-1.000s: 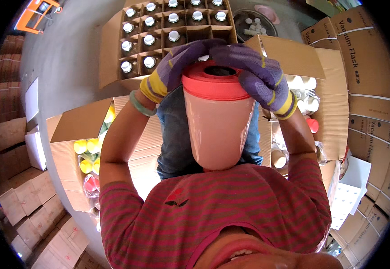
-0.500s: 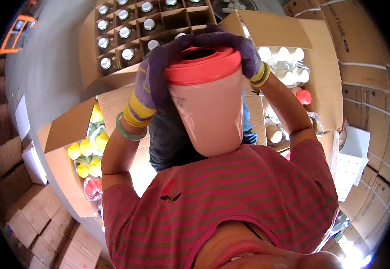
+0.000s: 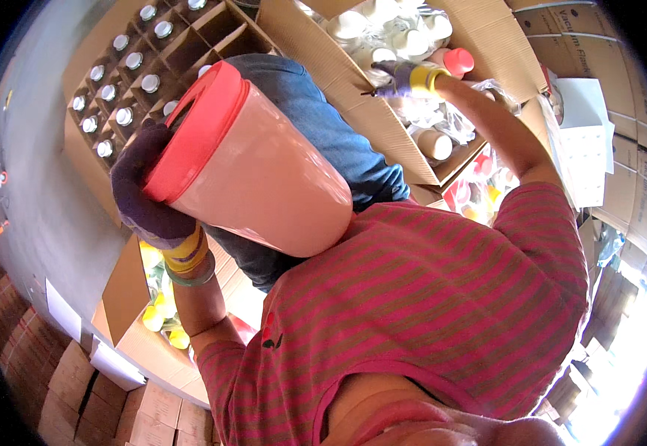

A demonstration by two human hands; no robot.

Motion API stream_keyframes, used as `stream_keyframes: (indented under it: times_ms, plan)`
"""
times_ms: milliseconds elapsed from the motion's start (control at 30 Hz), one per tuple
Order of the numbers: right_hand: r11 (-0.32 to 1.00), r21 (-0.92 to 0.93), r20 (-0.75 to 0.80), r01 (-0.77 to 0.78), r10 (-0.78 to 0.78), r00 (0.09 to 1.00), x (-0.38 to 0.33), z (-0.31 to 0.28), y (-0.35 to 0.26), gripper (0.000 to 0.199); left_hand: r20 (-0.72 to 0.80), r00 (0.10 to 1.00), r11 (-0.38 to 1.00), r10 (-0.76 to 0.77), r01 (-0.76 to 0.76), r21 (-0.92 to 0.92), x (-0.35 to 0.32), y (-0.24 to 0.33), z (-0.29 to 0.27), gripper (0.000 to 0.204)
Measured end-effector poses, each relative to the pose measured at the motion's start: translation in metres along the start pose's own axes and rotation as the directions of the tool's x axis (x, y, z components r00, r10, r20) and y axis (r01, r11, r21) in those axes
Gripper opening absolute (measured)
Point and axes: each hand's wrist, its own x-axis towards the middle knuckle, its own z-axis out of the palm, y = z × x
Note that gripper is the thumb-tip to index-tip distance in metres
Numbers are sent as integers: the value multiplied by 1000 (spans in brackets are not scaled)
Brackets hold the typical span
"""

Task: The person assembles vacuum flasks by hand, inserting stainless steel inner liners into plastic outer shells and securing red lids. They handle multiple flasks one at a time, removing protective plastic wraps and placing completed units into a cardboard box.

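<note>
My left hand [image 3: 151,195], in a purple and yellow glove, grips the red rim of a large pink plastic container [image 3: 267,175]. The container is tilted, its open top toward the upper left and its rounded base against my striped shirt. Part of the dark opening shows inside the rim. My right hand [image 3: 406,80], gloved alike, is off the container, fingers stretched out over an open carton [image 3: 353,111]. Beneath and around it are white-capped bottles [image 3: 411,43] in clear plastic wrap and a red-capped bottle [image 3: 458,61]. Whether it touches them I cannot tell.
A divided carton [image 3: 189,50] with several white-capped bottles stands at the upper left. Below it, another carton [image 3: 126,293] holds yellow-capped bottles [image 3: 161,306]. Stacked cardboard boxes [image 3: 591,56] line the right side, more [image 3: 78,379] the lower left. My jeans-clad leg [image 3: 316,111] lies between the cartons.
My right hand has let go of the container and moved right over the carton of white-capped bottles. The container, held by my left hand, has tipped leftward. The view has turned.
</note>
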Motion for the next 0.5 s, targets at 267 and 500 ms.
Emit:
stream_keyframes:
  times_ms: [267, 500]
  plan:
    - [972, -177, -47, -157, 151, 987, 20, 48, 11, 43, 44, 928, 921, 371, -361, -147, 38, 13, -7, 36]
    - [512, 830, -297, 220, 71, 952, -58, -124, -128, 28, 136, 863, 866, 486, -455, -206, 29, 49, 26, 32]
